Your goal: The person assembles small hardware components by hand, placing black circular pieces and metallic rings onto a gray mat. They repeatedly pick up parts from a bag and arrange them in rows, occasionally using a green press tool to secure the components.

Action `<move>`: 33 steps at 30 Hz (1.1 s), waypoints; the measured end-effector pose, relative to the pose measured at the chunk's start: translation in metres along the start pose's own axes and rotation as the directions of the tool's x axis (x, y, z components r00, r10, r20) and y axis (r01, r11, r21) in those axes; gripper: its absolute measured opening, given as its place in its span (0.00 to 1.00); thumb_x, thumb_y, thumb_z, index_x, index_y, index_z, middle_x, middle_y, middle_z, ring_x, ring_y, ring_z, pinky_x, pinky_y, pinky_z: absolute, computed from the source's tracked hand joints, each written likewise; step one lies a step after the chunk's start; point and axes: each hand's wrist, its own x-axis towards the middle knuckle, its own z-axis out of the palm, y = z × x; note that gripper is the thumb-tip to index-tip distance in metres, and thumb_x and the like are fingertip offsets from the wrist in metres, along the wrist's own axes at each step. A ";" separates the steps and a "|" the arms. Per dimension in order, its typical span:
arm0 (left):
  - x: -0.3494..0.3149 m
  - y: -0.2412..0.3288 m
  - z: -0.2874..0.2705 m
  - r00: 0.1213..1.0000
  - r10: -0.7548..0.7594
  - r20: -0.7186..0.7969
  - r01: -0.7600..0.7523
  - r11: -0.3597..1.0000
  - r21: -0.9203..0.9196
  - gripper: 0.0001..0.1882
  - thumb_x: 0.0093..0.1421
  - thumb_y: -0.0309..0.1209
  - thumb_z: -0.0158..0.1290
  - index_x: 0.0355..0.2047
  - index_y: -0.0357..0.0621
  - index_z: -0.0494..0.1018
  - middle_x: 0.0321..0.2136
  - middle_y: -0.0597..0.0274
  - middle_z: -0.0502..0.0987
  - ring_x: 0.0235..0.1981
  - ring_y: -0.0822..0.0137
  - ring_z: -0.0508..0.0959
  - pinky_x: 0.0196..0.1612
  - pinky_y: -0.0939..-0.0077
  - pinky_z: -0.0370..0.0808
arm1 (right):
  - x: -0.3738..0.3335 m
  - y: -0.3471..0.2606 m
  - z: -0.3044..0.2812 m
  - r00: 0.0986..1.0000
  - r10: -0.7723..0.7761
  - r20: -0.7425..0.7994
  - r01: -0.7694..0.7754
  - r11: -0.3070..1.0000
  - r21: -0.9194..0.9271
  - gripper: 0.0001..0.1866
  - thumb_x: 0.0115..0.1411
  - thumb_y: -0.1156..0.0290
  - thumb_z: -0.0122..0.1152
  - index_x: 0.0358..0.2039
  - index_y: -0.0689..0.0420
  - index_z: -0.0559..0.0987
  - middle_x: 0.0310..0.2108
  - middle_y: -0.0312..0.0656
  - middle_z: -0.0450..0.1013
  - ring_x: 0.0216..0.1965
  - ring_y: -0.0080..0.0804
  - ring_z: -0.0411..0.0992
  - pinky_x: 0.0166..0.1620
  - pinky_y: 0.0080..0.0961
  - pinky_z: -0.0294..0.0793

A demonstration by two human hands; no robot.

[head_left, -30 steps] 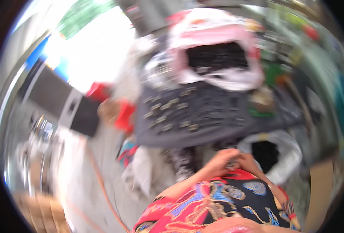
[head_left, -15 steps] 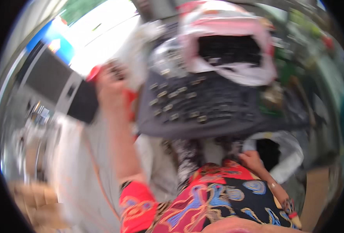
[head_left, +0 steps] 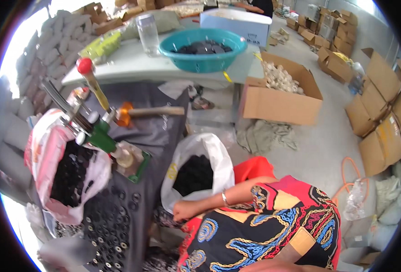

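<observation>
My right hand (head_left: 189,210), with a bracelet at the wrist, is closed beside the near rim of a white sack (head_left: 223,170) of black pieces. Its curled fingers hide whatever they may hold. My left hand is outside the picture. On the dark grey cloth (head_left: 153,102) to the left, several small black rings (head_left: 114,226) lie in rows, some with pale metal centres. A pink-and-white bag (head_left: 42,167), open at the top, holds black pieces. Beside it stands a green hand press (head_left: 103,136) with a red knob. A mallet (head_left: 157,111) with an orange head lies behind the press.
Behind stands a pale table (head_left: 114,72) with a teal basin (head_left: 200,65) of black discs, a clear jar (head_left: 148,34) and a pale blue box (head_left: 255,31). Right of it, a cardboard box (head_left: 282,106) holds white pieces. Flattened cartons (head_left: 377,113) and an orange hose (head_left: 347,181) lie farther right.
My view has swung to the right, so the cloth and bag now appear at left. My left hand, earlier raised by a red object, has left the picture. My right hand stays by the white sack.
</observation>
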 end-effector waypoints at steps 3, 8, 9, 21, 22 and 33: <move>-0.021 -0.044 -0.074 0.913 -0.365 0.184 0.310 0.911 0.272 0.12 0.64 0.40 0.48 0.38 0.45 0.72 0.23 0.68 0.70 0.19 0.77 0.66 0.14 0.84 0.58 | 0.003 -0.012 -0.002 0.998 -0.034 0.059 0.033 0.999 0.020 0.16 0.56 0.64 0.56 0.16 0.60 0.77 0.10 0.39 0.70 0.13 0.26 0.70 0.18 0.27 0.66; -0.148 -0.165 -0.022 0.772 -0.631 0.073 0.556 0.727 0.403 0.11 0.63 0.38 0.53 0.33 0.44 0.67 0.21 0.65 0.63 0.21 0.73 0.62 0.17 0.84 0.60 | 0.001 -0.025 -0.020 0.983 0.040 0.181 -0.063 0.991 0.119 0.11 0.56 0.67 0.56 0.22 0.60 0.78 0.12 0.36 0.70 0.13 0.22 0.68 0.18 0.22 0.66; -0.148 -0.168 -0.022 0.732 -0.668 0.136 0.586 0.719 0.374 0.11 0.62 0.37 0.54 0.32 0.44 0.67 0.21 0.65 0.63 0.21 0.72 0.63 0.17 0.83 0.60 | -0.002 -0.042 -0.033 0.974 -0.008 0.226 -0.041 0.976 0.214 0.10 0.57 0.68 0.56 0.24 0.60 0.78 0.14 0.35 0.71 0.14 0.21 0.68 0.18 0.21 0.66; -0.134 -0.166 -0.001 0.815 -0.563 0.136 0.473 0.783 0.405 0.11 0.64 0.37 0.50 0.33 0.42 0.67 0.25 0.62 0.63 0.24 0.68 0.62 0.19 0.82 0.59 | -0.097 -0.281 -0.292 0.589 -0.688 -0.424 0.792 0.596 0.132 0.44 0.50 0.79 0.61 0.67 0.50 0.54 0.26 0.41 0.73 0.21 0.22 0.70 0.21 0.18 0.68; -0.135 -0.171 -0.005 0.790 -0.599 0.132 0.508 0.759 0.407 0.11 0.64 0.37 0.50 0.34 0.42 0.67 0.26 0.62 0.64 0.25 0.68 0.62 0.19 0.82 0.59 | -0.100 -0.278 -0.298 0.585 -0.664 -0.465 0.794 0.585 0.163 0.44 0.51 0.78 0.61 0.67 0.49 0.53 0.27 0.41 0.73 0.20 0.22 0.69 0.21 0.18 0.68; -0.179 -0.259 -0.092 0.536 -0.844 0.018 0.749 0.485 0.452 0.16 0.64 0.42 0.48 0.40 0.41 0.71 0.24 0.64 0.70 0.19 0.71 0.66 0.15 0.82 0.58 | -0.030 -0.154 -0.154 0.928 -0.352 -0.124 0.363 0.928 0.084 0.19 0.50 0.73 0.68 0.42 0.65 0.76 0.28 0.37 0.73 0.29 0.21 0.71 0.32 0.22 0.71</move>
